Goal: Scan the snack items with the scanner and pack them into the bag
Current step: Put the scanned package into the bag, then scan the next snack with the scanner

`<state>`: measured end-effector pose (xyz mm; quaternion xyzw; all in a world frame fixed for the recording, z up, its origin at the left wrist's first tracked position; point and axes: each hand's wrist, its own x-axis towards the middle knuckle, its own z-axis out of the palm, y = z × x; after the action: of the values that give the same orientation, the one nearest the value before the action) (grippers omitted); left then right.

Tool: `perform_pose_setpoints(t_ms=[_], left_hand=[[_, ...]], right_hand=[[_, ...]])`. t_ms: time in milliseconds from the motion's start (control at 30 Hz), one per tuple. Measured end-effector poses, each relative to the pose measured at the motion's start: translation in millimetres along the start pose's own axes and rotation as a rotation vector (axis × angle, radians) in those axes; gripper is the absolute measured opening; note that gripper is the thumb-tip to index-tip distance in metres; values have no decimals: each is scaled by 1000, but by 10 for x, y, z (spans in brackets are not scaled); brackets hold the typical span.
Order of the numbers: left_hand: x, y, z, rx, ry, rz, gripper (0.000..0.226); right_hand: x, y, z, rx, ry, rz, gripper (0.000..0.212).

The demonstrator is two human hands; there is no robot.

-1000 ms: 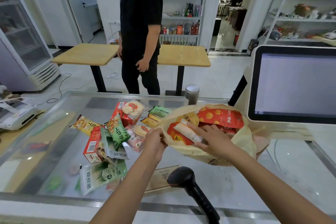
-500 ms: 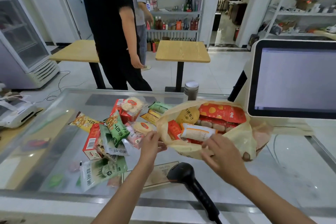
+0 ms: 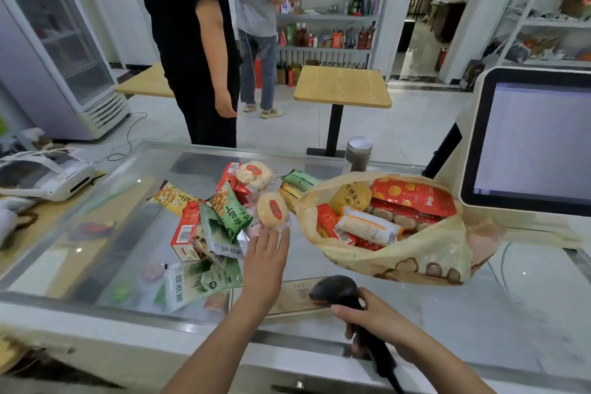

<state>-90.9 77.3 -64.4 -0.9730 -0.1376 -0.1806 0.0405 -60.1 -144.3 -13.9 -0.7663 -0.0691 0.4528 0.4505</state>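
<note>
Hands have both left the bag's mouth since half a second ago. The left hand [image 3: 265, 257] has shifted to nine o'clock of the bag [image 3: 425, 262], and its grip is now pinched on the lower edge of a round cracker packet [image 3: 272, 209], held tilted up at the three o'clock edge of the snack pile [image 3: 211, 224]. The right hand [image 3: 377, 321] has dropped toward six o'clock, and its grip is clamped round the handle of the scanner [image 3: 335, 291], which lay unheld before; the scanner's head sits just at five o'clock of the left hand. A white-and-orange packet [image 3: 367, 225] now lies inside the bag on top of the red packets. The bag lies open on the glass bench [image 3: 479, 313], its raised rim between the cracker packet and the goods inside. Green packets of the pile press close at nine o'clock of the left hand. At two o'clock of the bag stands a screen [image 3: 537, 141], at twelve a metal tin [image 3: 358, 153], and far toward nine a white printer [image 3: 57, 176]. Beyond the bench a person in black [image 3: 192, 41] has stepped further toward nine o'clock, with a person in a grey top [image 3: 256, 3] behind, a wooden table [image 3: 342, 86] and a fridge [image 3: 54, 51].
</note>
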Motion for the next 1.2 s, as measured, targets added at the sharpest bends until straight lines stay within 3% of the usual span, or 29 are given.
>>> perform_pose_setpoints(t_ms=[100,233,300,367,500,600,667,733,833,900,1000,1067,1133,1200], left_hand=[[-48,-27,30,-51,28,-14,63],[9,-54,-30,-50,-45,5,18],[88,-40,-71,16,-140,11,7],[162,-17,-71,118,-250,28,18],[210,29,-174,202,-213,25,41],[189,21,-333,-15,-15,19,45],[81,-4,-398,-283,177,41,39],[-83,2,-537,-613,281,-57,33],[-400,40,-587,-1061,104,-322,33],[-602,62,-509,-1151,-79,-399,38],[-853,70,-394,-1047,-269,-391,41],[-941,38,-367,-897,-305,-344,39],[-933,-10,-387,-706,-205,-214,30],[-893,-37,-338,-582,-61,39,28]], right_hand=[[15,25,16,11,23,-15,36],[12,40,43,2,17,-26,36],[12,43,53,0,14,-29,35],[15,52,49,7,8,-39,34],[17,72,44,35,15,-56,32],[14,78,20,74,63,-55,32],[9,87,1,124,96,-46,36],[10,102,-19,178,121,-33,42],[3,110,-37,211,138,-23,44],[-2,115,-48,219,148,-23,43],[-1,123,-54,216,172,-25,44],[0,127,-52,219,194,-17,46],[-4,121,-46,215,216,-4,46],[-13,105,-37,214,232,7,47]])
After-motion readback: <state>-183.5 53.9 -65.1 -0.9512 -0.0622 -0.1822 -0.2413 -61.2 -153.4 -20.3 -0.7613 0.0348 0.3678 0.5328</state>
